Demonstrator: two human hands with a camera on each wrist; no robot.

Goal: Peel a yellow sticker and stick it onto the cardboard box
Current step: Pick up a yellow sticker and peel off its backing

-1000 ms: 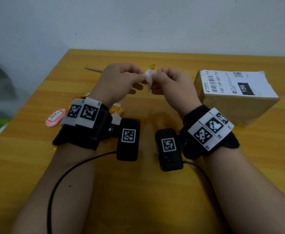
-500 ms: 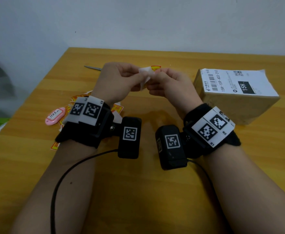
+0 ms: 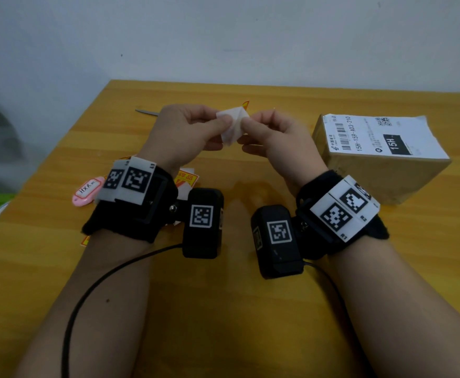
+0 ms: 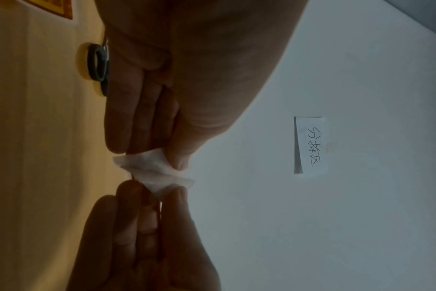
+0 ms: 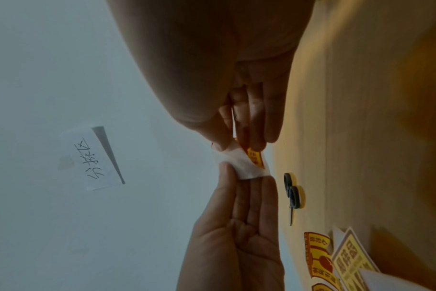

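Both hands are held up over the wooden table (image 3: 223, 309) with a small sticker between them. My left hand (image 3: 223, 124) pinches the white backing paper (image 3: 231, 129) between thumb and fingers. My right hand (image 3: 246, 124) pinches the yellow sticker (image 5: 255, 157), whose red-edged tip (image 3: 245, 105) pokes up behind the backing. In the right wrist view the backing (image 5: 242, 167) bends away from the sticker toward the left thumb. The cardboard box (image 3: 373, 175), with a white shipping label on top, stands on the table to the right of my right hand.
Scissors (image 5: 293, 193) lie on the table beyond the hands. More yellow stickers (image 3: 186, 178) and a pink key tag (image 3: 87, 190) lie under and beside my left wrist. A handwritten paper note (image 4: 311, 145) hangs on the wall. The table's left edge is close by.
The hands have drawn slightly apart and the white backing now spreads wider between them. The box has not moved.
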